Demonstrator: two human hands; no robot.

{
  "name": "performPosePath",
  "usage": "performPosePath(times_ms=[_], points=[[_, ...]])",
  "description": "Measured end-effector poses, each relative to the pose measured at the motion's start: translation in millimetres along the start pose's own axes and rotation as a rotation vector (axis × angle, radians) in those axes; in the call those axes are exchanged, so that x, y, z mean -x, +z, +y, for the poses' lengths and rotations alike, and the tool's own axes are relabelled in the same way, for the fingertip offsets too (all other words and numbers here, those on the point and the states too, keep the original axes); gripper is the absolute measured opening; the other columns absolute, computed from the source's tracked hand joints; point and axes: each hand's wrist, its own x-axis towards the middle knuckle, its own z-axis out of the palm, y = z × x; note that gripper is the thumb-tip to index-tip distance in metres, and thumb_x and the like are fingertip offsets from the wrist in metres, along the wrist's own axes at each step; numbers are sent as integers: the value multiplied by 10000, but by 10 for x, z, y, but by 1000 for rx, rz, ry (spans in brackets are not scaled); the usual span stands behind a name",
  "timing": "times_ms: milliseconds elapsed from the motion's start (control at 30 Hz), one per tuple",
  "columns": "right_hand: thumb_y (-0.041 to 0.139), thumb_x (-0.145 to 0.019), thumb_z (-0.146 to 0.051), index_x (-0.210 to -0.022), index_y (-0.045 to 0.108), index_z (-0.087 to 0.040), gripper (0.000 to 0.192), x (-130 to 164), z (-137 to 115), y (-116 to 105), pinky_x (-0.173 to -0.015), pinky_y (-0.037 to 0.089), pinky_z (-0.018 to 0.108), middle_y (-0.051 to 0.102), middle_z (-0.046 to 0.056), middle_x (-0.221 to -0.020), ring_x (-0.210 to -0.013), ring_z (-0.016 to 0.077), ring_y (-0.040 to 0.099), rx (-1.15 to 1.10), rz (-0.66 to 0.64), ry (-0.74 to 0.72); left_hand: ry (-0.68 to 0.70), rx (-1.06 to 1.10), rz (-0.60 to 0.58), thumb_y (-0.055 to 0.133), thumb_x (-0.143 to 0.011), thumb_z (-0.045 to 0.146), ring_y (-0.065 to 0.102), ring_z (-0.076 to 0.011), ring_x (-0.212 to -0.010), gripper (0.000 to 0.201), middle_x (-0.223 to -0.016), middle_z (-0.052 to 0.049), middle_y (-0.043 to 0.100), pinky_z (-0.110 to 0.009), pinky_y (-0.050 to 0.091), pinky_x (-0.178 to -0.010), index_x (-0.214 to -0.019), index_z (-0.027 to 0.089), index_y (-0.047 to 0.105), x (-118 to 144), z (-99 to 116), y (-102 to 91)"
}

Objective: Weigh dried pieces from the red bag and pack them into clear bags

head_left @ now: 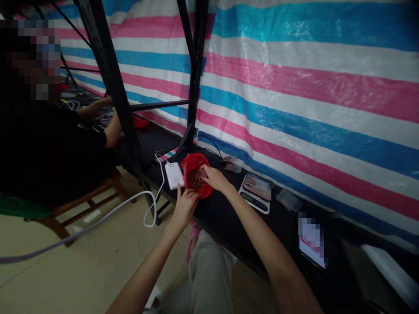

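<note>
A red plastic bag stands open on the black table, with small brown pieces inside. My right hand reaches over its opening, fingers closed on a small clear cup just above the pieces. At the near side of the bag, my left hand grips the rim, one finger stretched towards a white power bank. Right of the bag is a white digital scale with a small clear packet of brown pieces on its plate. Filled clear packets lie behind, near the wall sheet.
Clear plastic bags and a lit phone lie along the black table to the right. A white cable runs from the power bank. Black metal posts stand at left, beyond which another person sits working.
</note>
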Motion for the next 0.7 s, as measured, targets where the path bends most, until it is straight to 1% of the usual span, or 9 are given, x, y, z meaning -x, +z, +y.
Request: performPosePath(times_ms=[67,167,233,300,433,500,567,633,700], points=[[518,-807,-146,-1127,432,-156,332,-94,-12,111,-811,441,276,594,101,-1074,-985,188,586,163,-85,35,94,121,-57,380,-855,134,577,-169,-961,317,-958,-31,664,-517,114,-1100,-1049,251,603,33,46,-9],[447,-824,-98,-1166,415,-116,344,-99,49,195,-791,445,296,582,144,-1073,-965,208,592,313,-151,84,243,291,-147,351,-858,125,554,-134,-1024,356,-1077,-18,633,-428,209,-1099,-1084,276,581,86,75,-32],[396,-833,-73,-1170,422,-97,339,-57,97,203,-786,442,320,574,166,-1070,-962,224,587,335,-157,94,269,344,-157,371,-847,123,525,-146,-1074,340,-1096,-7,627,-445,201,-1097,-1036,284,603,131,75,-37],[360,-847,-72,-1164,437,-104,328,-9,126,186,-800,433,329,565,168,-1083,-981,226,572,350,-165,90,225,397,-105,396,-836,126,515,-164,-1082,311,-1056,-12,640,-466,218,-1083,-1001,271,616,177,74,-30],[368,-861,-102,-1176,445,-153,328,51,118,144,-831,416,338,527,146,-1150,-1063,220,507,412,-176,31,-16,547,171,411,-856,190,513,-184,-1062,237,-1022,-61,615,-416,372,-982,-996,227,599,219,81,31],[377,-862,-106,-1165,463,-167,321,58,96,141,-837,412,341,514,134,-1165,-1094,223,475,433,-167,-6,-215,566,377,442,-855,246,494,-197,-1089,221,-1079,-81,569,-410,380,-974,-1035,211,565,194,75,105],[381,-861,-101,-1145,483,-172,310,59,77,153,-839,411,334,518,123,-1149,-1086,216,472,418,-158,-31,-431,589,518,495,-831,314,459,-217,-1144,339,-1169,-110,502,-416,364,-992,-1146,189,485,142,53,216],[389,-857,-94,-1132,492,-171,304,60,64,177,-836,413,318,528,116,-1116,-1052,201,490,382,-155,-54,-596,660,519,540,-797,372,418,-242,-1200,516,-1253,-146,434,-419,350,-1009,-1244,165,387,78,14,345],[400,-853,-88,-1128,493,-163,300,67,57,204,-838,412,303,535,113,-1090,-1022,189,506,336,-147,-64,-692,738,449,574,-764,405,376,-262,-1244,617,-1311,-160,390,-425,319,-1034,-1282,165,342,19,-31,460]])
